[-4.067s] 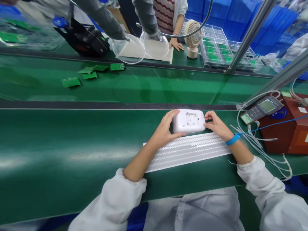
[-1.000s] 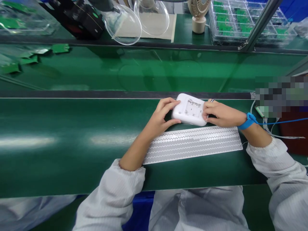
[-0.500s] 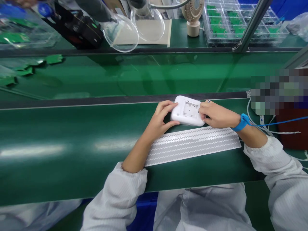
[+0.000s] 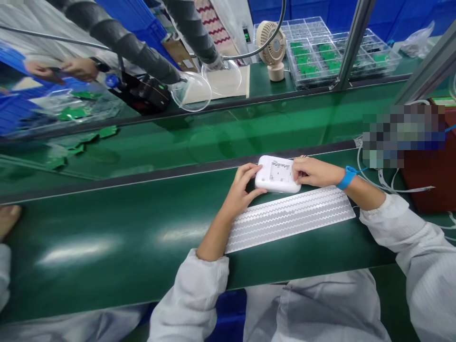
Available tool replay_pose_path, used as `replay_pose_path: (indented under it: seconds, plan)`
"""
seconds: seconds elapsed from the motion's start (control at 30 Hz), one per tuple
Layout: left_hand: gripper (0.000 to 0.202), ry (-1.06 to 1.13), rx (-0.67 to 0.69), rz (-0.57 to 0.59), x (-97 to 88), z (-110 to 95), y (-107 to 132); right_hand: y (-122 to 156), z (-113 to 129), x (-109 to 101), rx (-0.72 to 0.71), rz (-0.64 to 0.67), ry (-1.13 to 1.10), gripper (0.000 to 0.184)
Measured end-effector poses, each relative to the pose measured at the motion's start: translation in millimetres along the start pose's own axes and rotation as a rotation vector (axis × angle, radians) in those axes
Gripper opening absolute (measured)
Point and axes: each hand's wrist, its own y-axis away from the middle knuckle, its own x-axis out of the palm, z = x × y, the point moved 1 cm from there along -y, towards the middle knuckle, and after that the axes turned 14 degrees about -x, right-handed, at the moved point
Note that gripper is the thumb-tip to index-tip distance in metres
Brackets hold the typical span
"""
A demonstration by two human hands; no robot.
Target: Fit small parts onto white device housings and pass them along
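Observation:
A small white rounded device point(image 4: 277, 174) with a label on its upper face rests on the green bench mat point(image 4: 107, 223). My left hand point(image 4: 239, 188) grips its left end, fingers curled over the edge. My right hand point(image 4: 310, 171), with a blue wrist strap point(image 4: 346, 177), pinches its right end. Just in front of the device lies a white sheet of zigzag strips point(image 4: 290, 217).
Behind the bench runs a green conveyor belt point(image 4: 213, 135) carrying green circuit boards point(image 4: 76, 149) at left. Beyond stand clear hoods on grey hoses point(image 4: 192, 90), a small fan point(image 4: 272, 50) and trays of boards point(image 4: 331, 54). Another person's hand point(image 4: 7, 219) shows at far left. Cables point(image 4: 392, 185) lie at right.
My view has tilted up and swung left, so more of the far bench shows. Both hands still hold the white device in place; another person's hand has come into view at left.

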Motion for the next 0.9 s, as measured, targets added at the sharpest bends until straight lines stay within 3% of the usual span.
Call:
replay_pose_path:
  seconds: [0.2, 0.37, 0.53, 0.73, 0.9]
  plan:
    - [0.073, -0.001, 0.005, -0.006, 1.8, 2, 0, 4, 1, -1, 0.001, 0.017, -0.008, 0.005]
    - [0.076, 0.018, 0.011, -0.001, 4.1, 4, -1, 10, 8, 5, 0.035, -0.057, 0.057, 0.003]
    - [0.075, 0.067, 0.027, 0.006, 5.8, 2, -4, 27, 34, 30, -0.016, -0.192, 0.181, 0.010]
    - [0.075, 0.128, 0.052, 0.014, 9.8, 2, -8, 49, 65, 78, -0.030, 0.018, 0.446, 0.025]
    - [0.072, 0.163, 0.087, 0.017, 12.4, 3, -11, 47, 72, 80, -0.049, 0.170, 0.648, 0.026]
